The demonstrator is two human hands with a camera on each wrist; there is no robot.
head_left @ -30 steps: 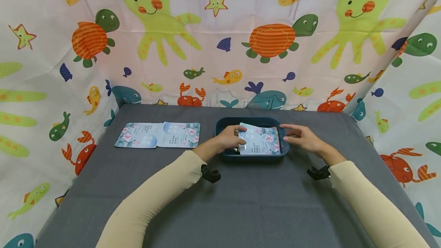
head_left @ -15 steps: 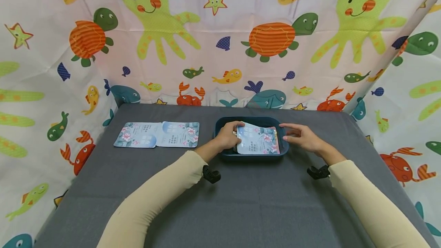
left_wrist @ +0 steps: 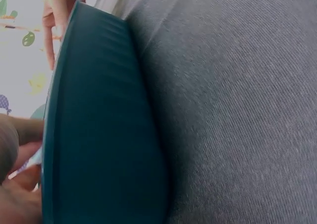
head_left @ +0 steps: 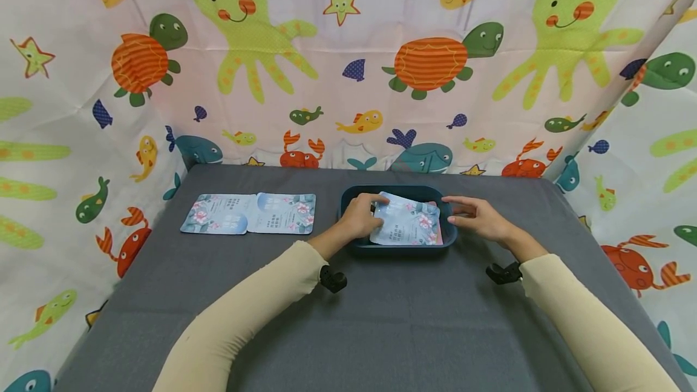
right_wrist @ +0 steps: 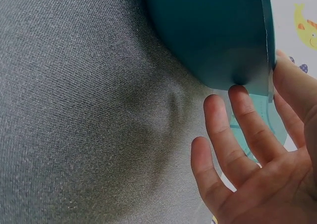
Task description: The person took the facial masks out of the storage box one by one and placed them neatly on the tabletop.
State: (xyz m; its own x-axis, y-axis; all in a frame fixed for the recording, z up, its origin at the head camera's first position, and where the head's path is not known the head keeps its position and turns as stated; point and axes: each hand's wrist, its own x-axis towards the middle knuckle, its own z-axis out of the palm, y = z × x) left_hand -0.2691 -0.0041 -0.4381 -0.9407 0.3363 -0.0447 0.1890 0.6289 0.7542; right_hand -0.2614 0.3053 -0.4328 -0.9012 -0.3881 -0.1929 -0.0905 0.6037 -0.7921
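Observation:
A pale blue flower-printed packet [head_left: 407,220] lies tilted over the dark teal tub [head_left: 400,250], and my left hand [head_left: 360,216] pinches its left edge. Beneath that packet, a pink-edged one [head_left: 438,236] peeks out on the right. My right hand [head_left: 479,218] is at the tub's right end. In the right wrist view, the fingers of this hand [right_wrist: 262,154] are loosely extended, with tips against the tub's outer wall [right_wrist: 213,30] and the thumb at its rim. The left wrist view shows the tub's side [left_wrist: 99,120], which hides most of the left hand's grip.
Two similar blue packets, a left one [head_left: 218,213] and a right one [head_left: 285,213], lie side by side left of the tub on the grey cloth [head_left: 381,325]. A curtain [head_left: 348,95] printed with sea animals stands behind and at both sides.
The top packet in my left hand has shifted slightly left and turned askew, baring more of the pink-edged packet below. My right hand stays at the tub's end.

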